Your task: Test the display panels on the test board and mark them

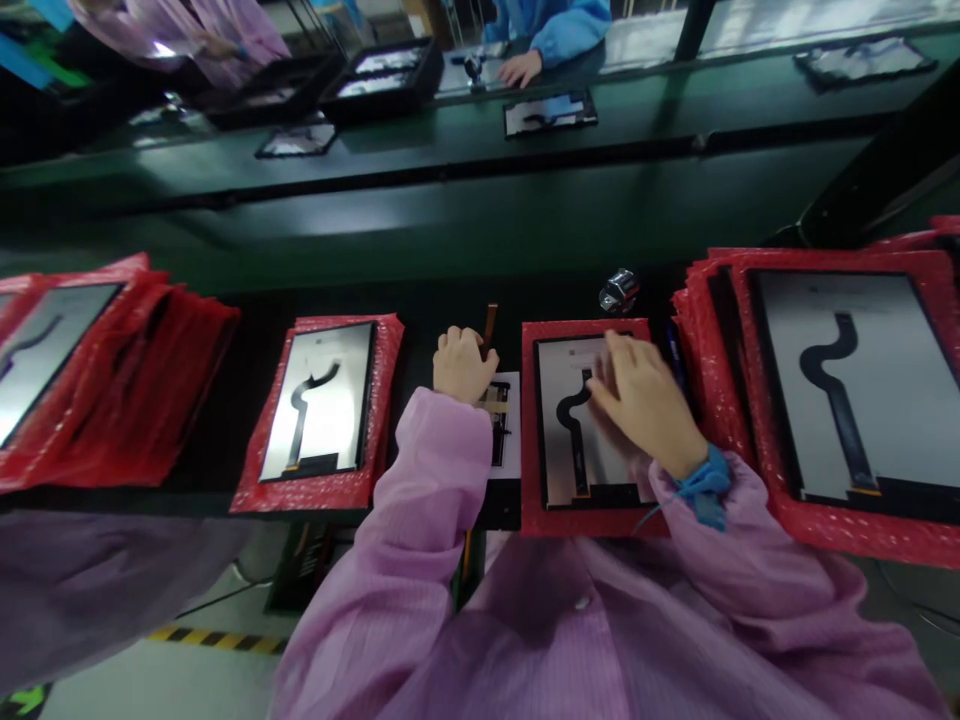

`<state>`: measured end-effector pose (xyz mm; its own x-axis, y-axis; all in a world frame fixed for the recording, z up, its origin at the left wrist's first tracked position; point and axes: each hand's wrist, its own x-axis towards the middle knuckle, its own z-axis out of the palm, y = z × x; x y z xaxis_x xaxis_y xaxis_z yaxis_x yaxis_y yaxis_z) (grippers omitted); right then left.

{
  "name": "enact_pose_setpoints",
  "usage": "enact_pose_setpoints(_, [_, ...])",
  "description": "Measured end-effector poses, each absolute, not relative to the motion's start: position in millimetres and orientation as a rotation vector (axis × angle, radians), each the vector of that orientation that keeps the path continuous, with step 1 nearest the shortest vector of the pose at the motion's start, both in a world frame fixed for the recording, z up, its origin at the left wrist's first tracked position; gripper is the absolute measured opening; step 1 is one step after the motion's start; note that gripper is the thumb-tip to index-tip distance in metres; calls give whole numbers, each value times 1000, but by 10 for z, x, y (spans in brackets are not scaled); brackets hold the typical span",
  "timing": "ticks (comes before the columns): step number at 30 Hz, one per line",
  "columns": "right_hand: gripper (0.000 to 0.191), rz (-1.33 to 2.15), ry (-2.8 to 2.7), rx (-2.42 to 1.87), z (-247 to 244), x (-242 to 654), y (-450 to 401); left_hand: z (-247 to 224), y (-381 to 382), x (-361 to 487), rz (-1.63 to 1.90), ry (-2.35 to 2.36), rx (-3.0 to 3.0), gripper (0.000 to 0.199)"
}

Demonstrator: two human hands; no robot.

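My left hand (463, 366) is closed, with a thin brown stick (490, 326) rising between thumb and forefinger. Its lower end is hidden. Under and beside this hand lies a white sheet (511, 425) with dark printed shapes and a tan strip. My right hand (646, 405), slightly blurred, is open over the right side of a display panel (559, 440), its fingers stretched out. I cannot tell whether they touch the panel. A black flex cable curves across the panel's silvery back. Red bubble wrap (531, 420) lies beneath the panel. A blue band circles my right wrist.
Another panel (322, 400) on red wrap lies left. Stacks of wrapped panels stand at far left (172, 380) and right (885, 380). A shiny metal object (619, 291) sits behind my right hand. Across the green bench (360, 220) are black trays (386, 80) and co-workers' hands.
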<state>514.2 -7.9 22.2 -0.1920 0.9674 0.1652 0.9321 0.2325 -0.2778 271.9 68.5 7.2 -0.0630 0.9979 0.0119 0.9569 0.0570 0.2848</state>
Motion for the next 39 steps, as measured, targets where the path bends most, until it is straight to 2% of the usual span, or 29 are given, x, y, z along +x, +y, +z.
enact_pose_setpoints(2, [69, 309, -2399, -1609, 163, 5101, -111, 24, 690, 2676, 377, 2089, 1974, 7])
enact_pose_setpoints(4, [77, 332, -2469, -1589, 92, 5064, -150, -14, 703, 2633, 420, 2049, 1948, 8])
enact_pose_setpoints(8, [80, 281, -2471, -1622, 18, 5014, -214, -40, 713, 2600, 487, 2028, 1958, 31])
enact_pose_setpoints(14, [72, 327, -2421, -1626, 56, 4965, -265, -13, 684, 2596, 614, 2023, 1930, 42])
enact_pose_setpoints(19, [66, 409, -2348, -1648, 100, 4907, -326, -70, 691, 2585, 1021, 1614, 1522, 66])
enact_pose_setpoints(21, [64, 524, -2274, -1614, 109, 4903, -345, -81, 704, 2592, 1179, 1450, 1379, 62])
enact_pose_setpoints(23, [67, 696, -2141, -1542, 103, 4909, -356, -65, 713, 2599, 1273, 1352, 1349, 50])
enact_pose_setpoints(26, [89, 977, -1855, -1444, 76, 4911, -351, -3, 704, 2599, 1305, 1268, 1426, 38])
enact_pose_setpoints(28, [94, 1183, -1674, -1369, 61, 4893, -331, 38, 683, 2591, 1277, 1205, 1490, 36])
enact_pose_setpoints(29, [89, 1293, -1597, -1315, 57, 4879, -317, 53, 671, 2586, 1258, 1161, 1516, 36])
enact_pose_setpoints(32, [54, 1548, -1405, -1132, 73, 4828, -267, 72, 642, 2575, 1198, 1068, 1560, 34])
enact_pose_setpoints(37, [44, 1565, -1456, -1093, 172, 4783, -153, 103, 625, 2558, 1029, 1064, 1752, 41])
enact_pose_setpoints(39, [38, 1500, -1629, -1084, 201, 4790, -94, 143, 610, 2552, 925, 1075, 1834, 35])
